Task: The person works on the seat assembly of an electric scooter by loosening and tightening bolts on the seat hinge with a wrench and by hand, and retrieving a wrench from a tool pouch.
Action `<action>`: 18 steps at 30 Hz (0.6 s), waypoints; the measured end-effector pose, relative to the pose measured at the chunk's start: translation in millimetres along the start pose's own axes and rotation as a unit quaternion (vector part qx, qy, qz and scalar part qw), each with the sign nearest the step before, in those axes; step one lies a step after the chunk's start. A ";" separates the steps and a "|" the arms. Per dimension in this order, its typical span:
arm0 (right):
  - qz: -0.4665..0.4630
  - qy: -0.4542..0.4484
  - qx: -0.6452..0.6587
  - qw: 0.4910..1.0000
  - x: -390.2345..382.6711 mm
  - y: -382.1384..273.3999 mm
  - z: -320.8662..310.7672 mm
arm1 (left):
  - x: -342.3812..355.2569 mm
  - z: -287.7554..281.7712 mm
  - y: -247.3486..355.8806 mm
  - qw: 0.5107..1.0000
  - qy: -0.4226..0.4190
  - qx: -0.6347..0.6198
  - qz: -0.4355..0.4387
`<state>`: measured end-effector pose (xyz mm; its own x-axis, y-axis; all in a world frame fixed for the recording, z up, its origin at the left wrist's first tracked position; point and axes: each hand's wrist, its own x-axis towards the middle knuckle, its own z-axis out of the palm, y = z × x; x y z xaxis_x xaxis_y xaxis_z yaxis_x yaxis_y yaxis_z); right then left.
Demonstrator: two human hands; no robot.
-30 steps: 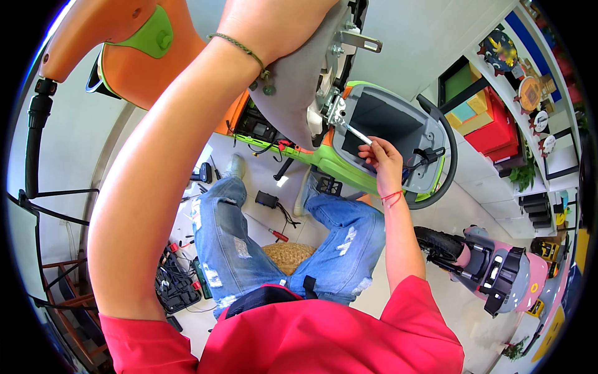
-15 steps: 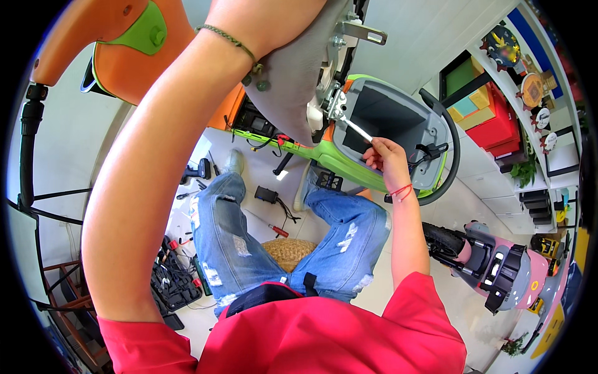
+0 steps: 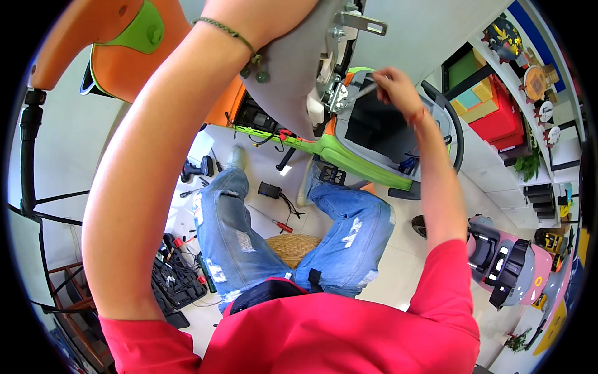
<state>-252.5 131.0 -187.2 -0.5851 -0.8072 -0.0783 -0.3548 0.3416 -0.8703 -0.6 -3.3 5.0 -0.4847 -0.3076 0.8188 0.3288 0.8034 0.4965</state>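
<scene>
My right hand (image 3: pixel 397 92) grips the end of a silver wrench (image 3: pixel 366 91), blurred by motion. The wrench's other end is at the metal bracket (image 3: pixel 337 95) with bolts, on the underside of a tilted grey seat (image 3: pixel 289 81). Whether it sits around a nut cannot be made out. My left hand (image 3: pixel 268 19) lies against the seat at the top edge; its fingers are hidden. A slotted metal plate (image 3: pixel 362 23) sticks out from the seat above the bracket. Beneath the seat is the green and orange vehicle body (image 3: pixel 349 159), with a dark open compartment (image 3: pixel 377 128).
On the floor by my legs lie a red-handled screwdriver (image 3: pixel 281 225), a black box with a cable (image 3: pixel 270 190), a power drill (image 3: pixel 198 168) and an open tool case (image 3: pixel 177 280). A pink ride-on vehicle (image 3: pixel 507 268) stands at right, near shelves (image 3: pixel 529 115). Loose wires (image 3: pixel 280 134) hang under the seat.
My right hand has swung upward and away from me, turning the wrench's handle end up with it. My left hand stays at the seat.
</scene>
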 end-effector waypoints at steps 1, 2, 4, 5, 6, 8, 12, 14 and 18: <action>-0.005 -0.060 -0.054 0.997 19.8 -9.5 -7.8 | 1.4 4.0 -0.3 1.000 0.004 0.008 -0.001; -0.008 -0.055 -0.050 0.997 34.7 -20.7 -9.2 | 6.2 1.4 -2.6 0.999 -0.001 -0.014 -0.043; -0.014 -0.149 -0.146 0.978 52.8 -44.8 0.0 | 7.0 -3.0 -3.9 0.996 -0.007 -0.031 -0.081; -0.019 -0.147 -0.144 0.978 51.6 -53.6 3.4 | 4.4 -4.1 -5.1 0.996 -0.008 -0.059 -0.061; -0.030 -0.136 -0.188 0.972 44.3 -62.3 8.5 | 1.1 -5.9 -6.3 0.995 -0.007 -0.089 -0.045; -0.047 -0.132 -0.231 0.963 22.6 -72.1 14.5 | 5.7 -6.3 1.1 0.988 0.002 -0.048 -0.146; -0.075 -0.003 -0.017 0.997 -55.1 -62.5 -8.7 | 4.7 -5.7 -9.3 0.999 0.005 -0.033 -0.031; -0.060 -0.002 0.126 0.990 -78.4 -47.2 -1.8 | 6.6 -22.2 0.4 1.000 0.009 0.001 -0.004; 0.007 0.071 0.297 0.952 -111.8 20.8 -1.7 | 7.4 -4.0 -3.9 0.996 0.009 -0.028 -0.081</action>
<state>-195.6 229.2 -195.7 -0.6947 -0.7167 -0.0621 0.1048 -0.0154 -0.9944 -2.3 -10.8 10.3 -0.5200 -0.4407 0.7317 0.2928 0.7127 0.6374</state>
